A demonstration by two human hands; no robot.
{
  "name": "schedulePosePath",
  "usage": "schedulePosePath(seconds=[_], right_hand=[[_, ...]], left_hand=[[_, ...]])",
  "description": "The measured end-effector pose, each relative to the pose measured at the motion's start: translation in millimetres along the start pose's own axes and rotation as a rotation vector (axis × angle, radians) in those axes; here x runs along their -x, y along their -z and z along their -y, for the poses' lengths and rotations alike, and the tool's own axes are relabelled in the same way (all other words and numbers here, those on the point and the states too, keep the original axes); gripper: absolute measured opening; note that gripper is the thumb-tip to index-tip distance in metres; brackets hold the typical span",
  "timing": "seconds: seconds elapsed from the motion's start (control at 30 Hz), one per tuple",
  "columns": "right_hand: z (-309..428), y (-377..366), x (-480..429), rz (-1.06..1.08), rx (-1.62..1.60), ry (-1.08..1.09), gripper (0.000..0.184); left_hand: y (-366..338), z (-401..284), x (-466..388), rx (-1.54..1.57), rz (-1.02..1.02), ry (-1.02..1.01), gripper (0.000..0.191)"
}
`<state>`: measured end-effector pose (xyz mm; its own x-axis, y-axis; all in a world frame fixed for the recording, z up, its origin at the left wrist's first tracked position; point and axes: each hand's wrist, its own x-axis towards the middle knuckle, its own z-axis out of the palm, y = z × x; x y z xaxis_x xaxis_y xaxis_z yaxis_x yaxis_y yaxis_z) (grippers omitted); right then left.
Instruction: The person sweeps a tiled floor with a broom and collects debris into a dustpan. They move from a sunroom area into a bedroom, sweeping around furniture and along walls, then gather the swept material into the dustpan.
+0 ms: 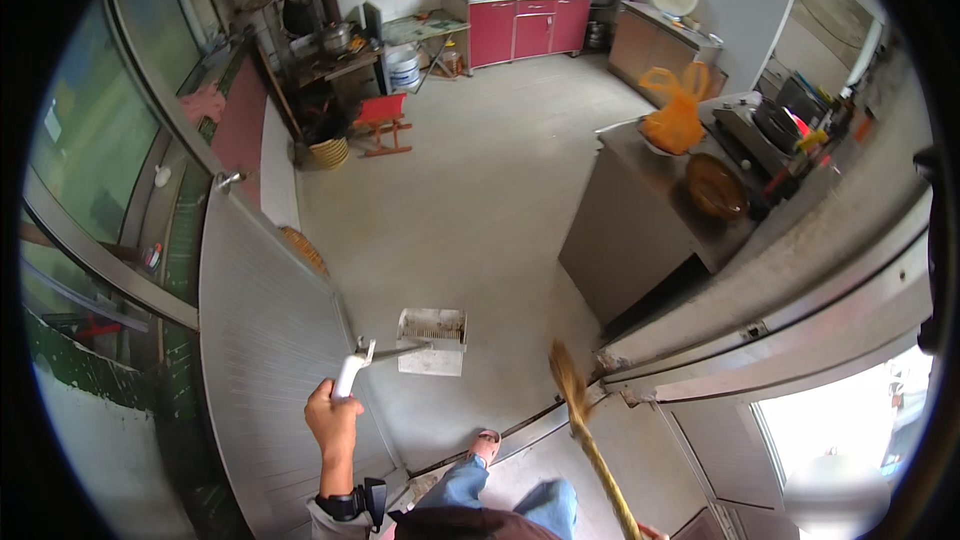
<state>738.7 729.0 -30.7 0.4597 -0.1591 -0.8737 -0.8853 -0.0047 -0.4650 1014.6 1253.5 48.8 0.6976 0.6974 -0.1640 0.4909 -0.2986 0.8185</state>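
Observation:
My left hand [333,418] grips the white handle [349,375] of a long-handled dustpan. The white dustpan [431,361] hangs or rests ahead of me by the grey door; whether its pan touches the floor I cannot tell. At the bottom edge, my right hand [651,532] shows only in part, closed around the shaft of a straw broom [596,457]. The broom's bristles [568,375] point forward, near the right side of the door frame. My foot in a pink shoe [486,446] is at the door sill.
A grey door [270,345] stands ajar on my left. At right, a counter [645,202] holds an orange plastic bag [675,120], a brown bowl [716,186] and a gas stove [757,124]. A red folding stool [382,120], a woven basket [328,152] and pink cabinets [525,31] are farther back.

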Motion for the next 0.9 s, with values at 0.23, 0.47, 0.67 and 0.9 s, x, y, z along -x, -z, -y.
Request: schedulePosePath(seconds=[0.23,0.47,0.67,0.9], right_hand=[[122.4,-36.9,-92.1,0.018,0.103,0.199,0.073],[261.7,-83.9,-226.4,-0.008,0.367,0.187,0.06],[471.8,-152.7,-268.1,0.195,0.537,0.173,0.062],[645.5,-269.7,-319.6,0.42,0.658,0.273,0.066]], left_hand=[[20.5,5.9,-51.3,0.065,-0.091,0.087,0.016],[7.3,6.1,-95.3,-0.072,-0.213,0.172,0.018],[-39.6,-38.0,-165.1,0.024,-0.316,0.399,0.018],[-71.5,-73.3,-257.5,-0.047,-0.416,0.453,0.016]])
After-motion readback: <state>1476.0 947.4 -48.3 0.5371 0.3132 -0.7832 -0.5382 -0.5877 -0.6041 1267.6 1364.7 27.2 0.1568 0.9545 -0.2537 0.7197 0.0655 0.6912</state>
